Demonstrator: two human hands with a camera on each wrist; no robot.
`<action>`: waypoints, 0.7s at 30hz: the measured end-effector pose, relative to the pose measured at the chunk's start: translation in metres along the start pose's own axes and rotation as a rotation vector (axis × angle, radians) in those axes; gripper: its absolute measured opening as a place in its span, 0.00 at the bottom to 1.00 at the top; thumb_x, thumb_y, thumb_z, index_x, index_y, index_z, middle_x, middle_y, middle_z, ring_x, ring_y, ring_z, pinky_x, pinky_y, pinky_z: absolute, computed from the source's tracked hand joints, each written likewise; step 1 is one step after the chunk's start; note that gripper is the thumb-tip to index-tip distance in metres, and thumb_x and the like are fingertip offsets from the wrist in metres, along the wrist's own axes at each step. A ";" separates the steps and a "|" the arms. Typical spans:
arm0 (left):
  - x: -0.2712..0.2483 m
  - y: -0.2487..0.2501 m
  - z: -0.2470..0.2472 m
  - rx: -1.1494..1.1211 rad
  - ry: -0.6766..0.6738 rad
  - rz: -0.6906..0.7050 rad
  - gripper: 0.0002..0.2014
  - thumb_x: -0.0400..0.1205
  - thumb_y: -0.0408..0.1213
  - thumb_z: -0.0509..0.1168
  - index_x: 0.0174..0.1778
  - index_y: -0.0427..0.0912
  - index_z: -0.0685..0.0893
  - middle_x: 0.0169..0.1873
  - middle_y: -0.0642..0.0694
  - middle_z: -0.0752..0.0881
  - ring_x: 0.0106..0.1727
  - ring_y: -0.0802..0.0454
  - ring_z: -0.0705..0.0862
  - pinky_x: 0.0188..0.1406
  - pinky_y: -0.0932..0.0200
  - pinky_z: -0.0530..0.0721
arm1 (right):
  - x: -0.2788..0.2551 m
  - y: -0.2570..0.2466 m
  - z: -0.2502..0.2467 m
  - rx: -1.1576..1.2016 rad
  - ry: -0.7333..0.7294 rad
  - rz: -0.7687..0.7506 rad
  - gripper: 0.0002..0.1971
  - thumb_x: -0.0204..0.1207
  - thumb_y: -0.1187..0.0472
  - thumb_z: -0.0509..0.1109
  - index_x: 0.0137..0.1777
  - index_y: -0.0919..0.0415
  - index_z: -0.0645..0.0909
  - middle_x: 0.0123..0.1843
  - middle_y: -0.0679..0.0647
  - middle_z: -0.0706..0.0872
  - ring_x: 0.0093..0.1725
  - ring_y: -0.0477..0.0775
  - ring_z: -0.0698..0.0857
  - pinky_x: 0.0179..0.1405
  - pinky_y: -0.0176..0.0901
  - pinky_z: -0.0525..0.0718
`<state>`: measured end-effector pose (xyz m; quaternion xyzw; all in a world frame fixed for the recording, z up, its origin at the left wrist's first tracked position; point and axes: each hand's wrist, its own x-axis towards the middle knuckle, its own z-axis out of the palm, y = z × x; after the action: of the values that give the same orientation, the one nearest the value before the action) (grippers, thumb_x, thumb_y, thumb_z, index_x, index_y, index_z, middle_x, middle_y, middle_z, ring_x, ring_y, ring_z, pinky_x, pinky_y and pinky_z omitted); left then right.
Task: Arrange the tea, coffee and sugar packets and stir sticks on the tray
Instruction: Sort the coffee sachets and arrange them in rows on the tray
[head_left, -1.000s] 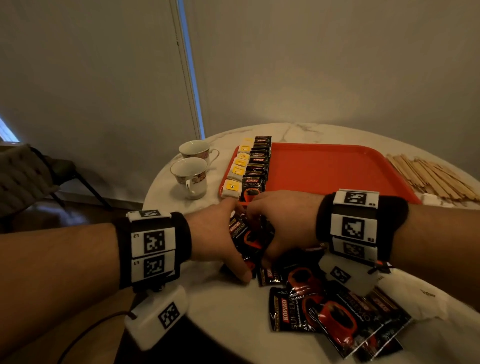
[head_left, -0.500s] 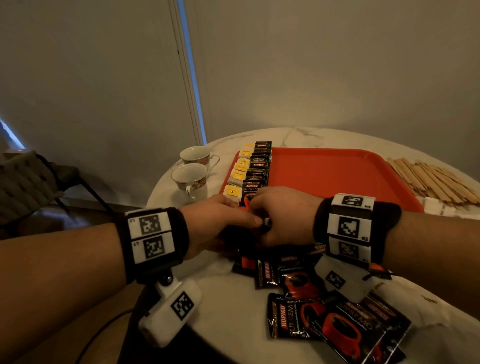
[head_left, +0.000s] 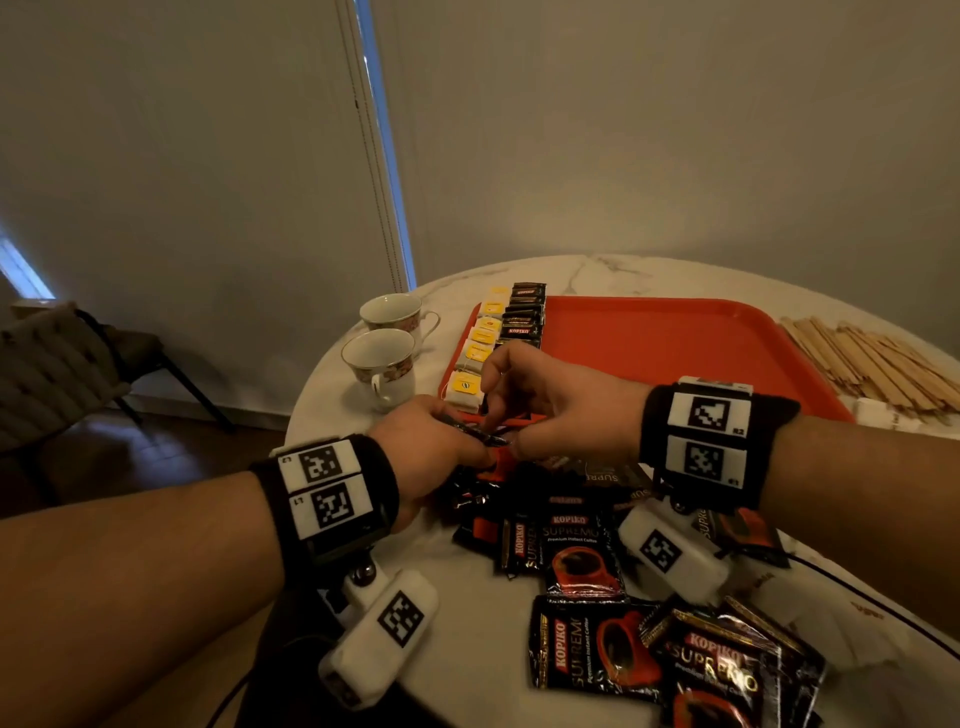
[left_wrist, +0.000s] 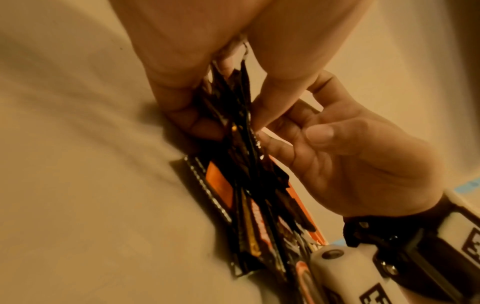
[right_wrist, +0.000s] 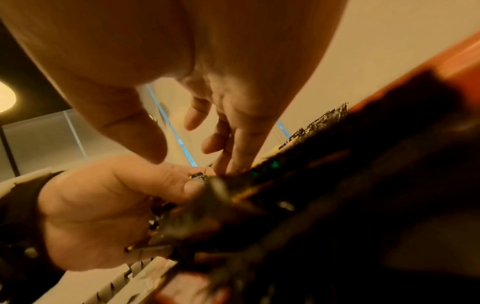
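My left hand (head_left: 441, 441) grips a stack of black coffee packets (left_wrist: 241, 156) on edge, just in front of the red tray (head_left: 675, 343). My right hand (head_left: 498, 421) meets it from the right; its fingertips (right_wrist: 231, 162) touch the stack's edge and its thumb stands apart. On the tray's left side lie a row of yellow-labelled tea bags (head_left: 475, 358) and a row of coffee packets (head_left: 524, 312). More coffee packets (head_left: 582, 556) lie loose on the table near me. Wooden stir sticks (head_left: 878, 364) are heaped right of the tray.
Two teacups (head_left: 382, 358) stand left of the tray on the round marble table (head_left: 467, 623). White paper packets (head_left: 821, 623) lie at the right near edge. A dark chair (head_left: 52, 364) stands off to the left by the wall.
Both hands have lifted from the loose pile toward the tray's near left corner. The left hand now holds the stack up on edge; the right hand's fingers have spread over it.
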<state>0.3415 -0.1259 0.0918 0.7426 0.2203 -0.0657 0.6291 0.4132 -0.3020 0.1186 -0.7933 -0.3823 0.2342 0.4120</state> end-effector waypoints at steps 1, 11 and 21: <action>0.000 -0.001 0.000 -0.006 0.012 0.009 0.33 0.58 0.25 0.81 0.61 0.43 0.85 0.51 0.36 0.93 0.51 0.35 0.94 0.56 0.34 0.91 | 0.000 0.001 -0.001 0.005 0.012 -0.015 0.23 0.71 0.69 0.76 0.62 0.50 0.77 0.59 0.55 0.87 0.62 0.60 0.88 0.61 0.62 0.89; -0.010 -0.004 -0.020 -0.045 0.036 0.105 0.24 0.73 0.17 0.75 0.59 0.43 0.81 0.54 0.35 0.90 0.50 0.36 0.93 0.42 0.47 0.91 | 0.009 -0.007 -0.018 -0.355 0.118 0.072 0.37 0.65 0.44 0.86 0.73 0.40 0.74 0.70 0.39 0.79 0.66 0.43 0.81 0.64 0.45 0.85; -0.014 0.003 -0.026 -0.102 -0.014 0.268 0.23 0.74 0.12 0.71 0.54 0.42 0.78 0.55 0.37 0.89 0.47 0.40 0.93 0.43 0.43 0.92 | 0.012 -0.006 -0.008 -0.240 0.036 0.140 0.46 0.69 0.42 0.84 0.85 0.39 0.63 0.72 0.43 0.82 0.65 0.44 0.85 0.64 0.45 0.86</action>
<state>0.3257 -0.1044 0.1050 0.7320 0.1178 0.0252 0.6706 0.4239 -0.2939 0.1274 -0.8656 -0.3437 0.2009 0.3037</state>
